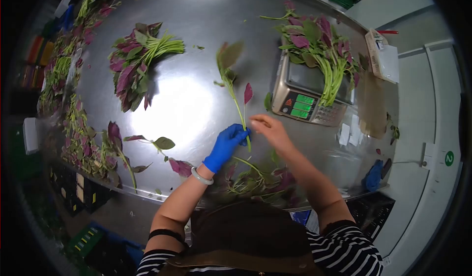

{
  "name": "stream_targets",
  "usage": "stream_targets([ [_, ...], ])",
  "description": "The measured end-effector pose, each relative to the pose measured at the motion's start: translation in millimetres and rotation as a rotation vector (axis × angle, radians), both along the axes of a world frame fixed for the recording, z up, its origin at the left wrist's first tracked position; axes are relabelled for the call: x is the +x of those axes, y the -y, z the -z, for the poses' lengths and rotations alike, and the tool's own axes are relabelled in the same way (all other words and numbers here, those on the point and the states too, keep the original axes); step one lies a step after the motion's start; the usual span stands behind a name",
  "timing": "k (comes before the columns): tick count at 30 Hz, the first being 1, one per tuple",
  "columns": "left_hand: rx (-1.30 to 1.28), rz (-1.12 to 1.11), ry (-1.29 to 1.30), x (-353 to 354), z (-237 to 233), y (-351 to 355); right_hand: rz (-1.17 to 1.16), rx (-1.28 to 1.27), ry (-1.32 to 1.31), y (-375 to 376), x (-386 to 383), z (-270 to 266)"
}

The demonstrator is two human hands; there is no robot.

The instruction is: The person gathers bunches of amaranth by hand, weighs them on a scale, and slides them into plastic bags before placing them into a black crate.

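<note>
My left hand (228,143), in a blue glove, is closed around the lower stem of an amaranth sprig (230,82). The sprig points away from me, its top leaves blurred. A small purple leaf (248,93) stands on a thin stalk beside the stem. Close to the stem on the right is my bare right hand (270,130), fingers curled together in a pinch; whatever is between the fingertips is hidden. Loose amaranth stems and leaves (258,182) lie on the steel table (196,10) just in front of my body.
At the right, a digital scale (307,104) with lit green displays carries an amaranth bunch (327,55). Another bunch (140,62) lies at the left. A long heap of amaranth (78,138) lines the left edge. A blue crumpled glove (373,175) rests near the right corner.
</note>
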State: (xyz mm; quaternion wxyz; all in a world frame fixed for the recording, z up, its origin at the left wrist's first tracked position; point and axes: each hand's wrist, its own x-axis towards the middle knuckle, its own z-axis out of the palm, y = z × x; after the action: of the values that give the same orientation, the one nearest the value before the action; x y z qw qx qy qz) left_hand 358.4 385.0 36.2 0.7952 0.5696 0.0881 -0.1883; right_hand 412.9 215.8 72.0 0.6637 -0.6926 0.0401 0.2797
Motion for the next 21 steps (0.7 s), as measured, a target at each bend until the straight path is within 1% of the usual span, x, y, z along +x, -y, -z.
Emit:
stream_targets([
  [1,-0.014,-0.033,0.0,-10,-3,-5,-0.011,0.075,-0.051,-14,-7,0],
  [4,0.019,-0.093,-0.016,-34,-2,-21,-0.123,0.001,0.186,-38,-21,11],
  [6,0.019,-0.174,-0.04,-48,-2,-28,-0.202,0.022,0.054,-48,-28,5],
  [7,0.05,-0.273,-0.043,-55,-3,-31,-0.241,0.027,-0.013,-53,-31,-4],
  [8,0.078,-0.369,-0.046,-60,-4,-33,-0.364,0.111,0.09,-55,-34,-19],
  [9,0.103,-0.467,-0.048,-61,-5,-37,-0.534,0.164,0.145,-56,-33,-34],
  [11,0.113,-0.696,-0.041,-60,-25,-57,-0.871,0.267,0.253,-56,-25,-54],
  [13,0.1,-0.896,-0.001,-61,-34,-81,-1.22,0.085,0.225,-58,-6,-46],
  [14,0.128,-0.919,0.027,-62,-24,-96,-1.394,-0.016,0.207,-61,3,-40],
  [16,0.189,-0.969,0.082,-62,3,-122,-1.33,-0.355,0.786,-77,25,-22],
  [17,0.134,-0.958,0.048,-61,10,-129,-1.253,-0.513,1.077,-88,38,-17],
  [19,0.031,-0.921,-0.017,-58,17,-143,-1.099,-0.367,1.119,-142,79,-25],
  [20,-0.092,-0.882,-0.03,-56,18,-148,-1.027,-0.435,1.21,-172,98,-32],
  [21,-0.156,-0.9,-0.036,-54,23,-149,-0.947,-0.503,1.297,-202,118,-35],
])
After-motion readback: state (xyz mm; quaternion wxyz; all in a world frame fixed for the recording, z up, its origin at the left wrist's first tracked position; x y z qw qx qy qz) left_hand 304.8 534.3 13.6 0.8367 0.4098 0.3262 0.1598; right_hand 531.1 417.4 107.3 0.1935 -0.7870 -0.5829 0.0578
